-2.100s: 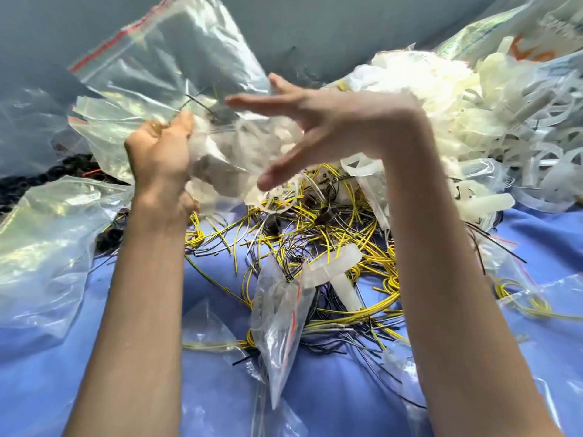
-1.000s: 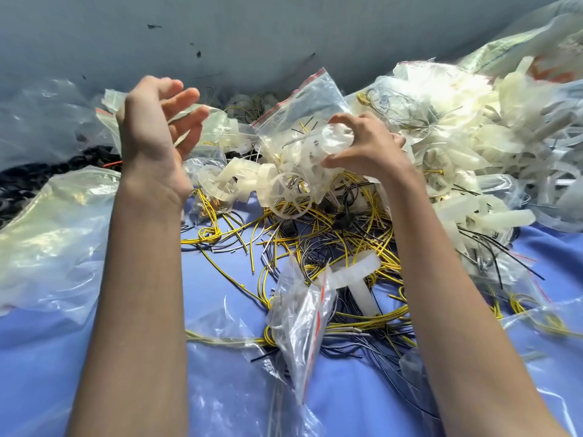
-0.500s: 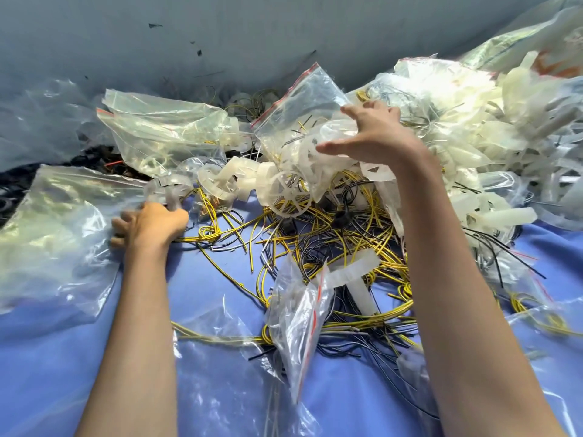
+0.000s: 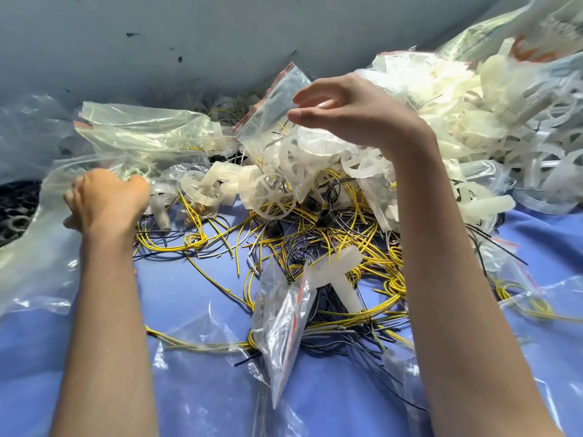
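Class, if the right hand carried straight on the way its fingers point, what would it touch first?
Most likely the red-sealed clear bag just left of the right hand, though depth is unclear.

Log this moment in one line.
left hand grips large clear plastic bag | right hand open above red-striped clear zip bag of white plastic wheels | yellow wires tangled nearby

Left hand (image 4: 107,200) is down low on the left, fingers curled, gripping the edge of the big clear bag (image 4: 34,263), though it's blurred. Right hand (image 4: 356,111) hangs higher, fingers loosely bent, just above a red-striped zip bag (image 4: 271,102) and the white plastic wheels (image 4: 271,197). Below them, yellow and black wires (image 4: 315,241) sprawl across the blue surface (image 4: 189,288).
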Demonstrator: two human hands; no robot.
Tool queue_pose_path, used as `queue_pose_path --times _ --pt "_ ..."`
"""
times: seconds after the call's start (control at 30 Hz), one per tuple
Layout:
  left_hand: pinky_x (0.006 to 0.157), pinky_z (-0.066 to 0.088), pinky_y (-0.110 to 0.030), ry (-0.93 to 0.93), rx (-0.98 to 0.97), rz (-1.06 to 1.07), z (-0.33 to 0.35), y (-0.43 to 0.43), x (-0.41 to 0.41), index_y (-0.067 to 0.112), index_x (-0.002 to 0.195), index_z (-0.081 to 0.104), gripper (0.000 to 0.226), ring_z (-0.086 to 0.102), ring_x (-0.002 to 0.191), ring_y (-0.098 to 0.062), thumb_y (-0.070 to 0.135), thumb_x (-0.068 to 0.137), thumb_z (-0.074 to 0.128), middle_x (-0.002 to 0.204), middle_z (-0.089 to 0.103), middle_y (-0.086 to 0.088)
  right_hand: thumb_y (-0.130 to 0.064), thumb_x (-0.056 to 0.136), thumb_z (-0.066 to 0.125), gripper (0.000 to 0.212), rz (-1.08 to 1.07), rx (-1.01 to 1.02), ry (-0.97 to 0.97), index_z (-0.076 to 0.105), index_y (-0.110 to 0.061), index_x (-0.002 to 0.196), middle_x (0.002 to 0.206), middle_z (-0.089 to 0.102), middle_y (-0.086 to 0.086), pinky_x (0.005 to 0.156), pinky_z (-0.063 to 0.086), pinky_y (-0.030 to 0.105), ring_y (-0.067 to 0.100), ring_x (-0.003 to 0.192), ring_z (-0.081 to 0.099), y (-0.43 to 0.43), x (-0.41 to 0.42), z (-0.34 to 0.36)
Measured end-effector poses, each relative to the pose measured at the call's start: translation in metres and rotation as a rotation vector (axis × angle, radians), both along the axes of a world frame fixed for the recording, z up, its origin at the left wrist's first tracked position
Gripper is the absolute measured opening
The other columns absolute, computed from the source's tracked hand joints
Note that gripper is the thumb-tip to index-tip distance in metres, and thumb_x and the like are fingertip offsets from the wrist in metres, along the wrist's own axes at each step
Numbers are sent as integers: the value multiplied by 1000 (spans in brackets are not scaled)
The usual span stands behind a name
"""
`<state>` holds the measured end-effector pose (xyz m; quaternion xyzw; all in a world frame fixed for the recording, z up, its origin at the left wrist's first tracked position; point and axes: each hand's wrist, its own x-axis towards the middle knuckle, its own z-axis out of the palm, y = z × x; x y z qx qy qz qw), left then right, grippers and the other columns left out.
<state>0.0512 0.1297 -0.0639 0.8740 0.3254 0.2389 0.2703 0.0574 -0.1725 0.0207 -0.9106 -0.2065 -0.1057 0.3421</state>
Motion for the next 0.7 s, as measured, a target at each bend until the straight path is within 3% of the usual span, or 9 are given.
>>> queue_pose_path --times 0.13,0.23,0.3,0.4,0.47,0.57,0.6,0.67,0.7 --pt "93 51 -42 -209 -72 -206 22 -3 -5 12 95 69 34 61 89 -38 28 71 53 92 60 -29 -47 90 59 37 39 21 -13 68 -20 114 107 69 -6 83 46 15 3 99 61 7 -3 1" --pt "62 48 -9 -333 -179 -516 45 -22 -16 17 102 69 23 61 64 8 19 80 65 86 68 -5 -50 92 53 40 74 12 18 66 -20 115 104 70 0 89 51 33 10 97 65 16 -3 0" --pt "54 39 1 -321 -148 -717 58 -41 -25 21 98 68 18 56 58 17 11 83 68 81 68 10 -51 93 48 42 99 -18 56 63 -21 119 110 69 1 90 52 37 12 96 67 21 -4 -2" --pt "59 42 0 -235 -100 -935 74 -69 -42 25 82 70 20 60 63 13 5 80 71 74 70 22 -50 95 46 41 161 -11 136 60 -20 118 111 66 -5 88 54 35 9 93 68 27 -7 -4" --pt "64 47 -8 -197 -94 -1009 77 -82 -48 25 75 70 28 62 65 5 -2 79 69 73 72 15 -46 95 48 40 200 7 180 59 -9 103 100 64 0 87 55 39 9 89 70 29 -8 -6" --pt "84 53 -39 -125 -115 -1077 77 -91 -53 23 68 66 32 60 75 -15 -7 78 66 77 71 -6 -36 95 54 28 261 44 191 49 -13 79 81 54 -1 87 54 41 8 82 69 32 -10 -6" --pt "88 51 -44 -90 -127 -1102 77 -90 -53 22 66 64 34 58 76 -17 -9 78 65 77 70 -8 -32 95 57 24 280 48 192 50 -15 79 79 54 -3 87 53 40 7 81 67 31 -10 -5" --pt "87 49 -39 -15 -136 -1148 75 -87 -54 22 65 59 38 57 75 -14 -14 77 62 73 68 0 -22 94 58 9 330 33 215 61 -16 100 88 60 -1 86 53 35 8 83 63 32 -11 -5" --pt "86 47 -35 22 -133 -1167 74 -85 -54 22 66 58 39 57 73 -11 -16 77 61 70 67 5 -18 94 58 19 346 14 225 62 -17 112 94 62 2 84 53 31 9 85 61 33 -11 -4"
